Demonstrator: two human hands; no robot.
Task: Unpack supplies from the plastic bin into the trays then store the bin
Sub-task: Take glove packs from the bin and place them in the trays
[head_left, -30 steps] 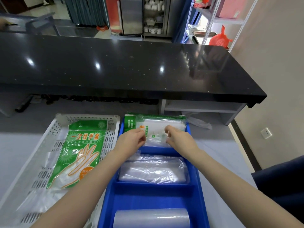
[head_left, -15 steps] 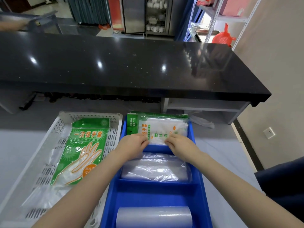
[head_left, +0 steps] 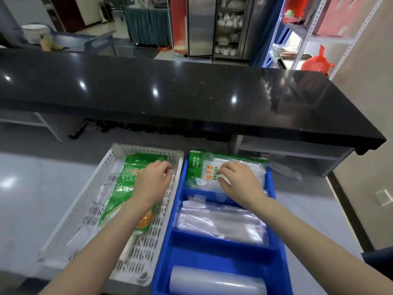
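Broadly, the biggest risk lies with the white plastic bin (head_left: 148,149), which sits on the grey counter (head_left: 42,188) right against the blue tray (head_left: 274,209): a careless sideways tug could shove either one along that smooth top. Next, the glove packet (head_left: 197,165) in the tray's far compartment lies tilted, with its far edge up over the rim. We judge it may spring up or slide out if the right hand (head_left: 240,182), whose fingers are bent down and apparently pinching the film, lets go too soon. The second glove packet (head_left: 127,188) lies in the bin under the left hand (head_left: 152,184), and its slick film could slip from a shallow grip. As for what we cannot read, the tray's near end and its clear roll (head_left: 217,284) run off the bottom of our view. The left forearm covers the middle of the second glove packet. The left fingers (head_left: 165,167) curl over its top by the bin wall, so we cannot tell whether they hold it or merely touch.
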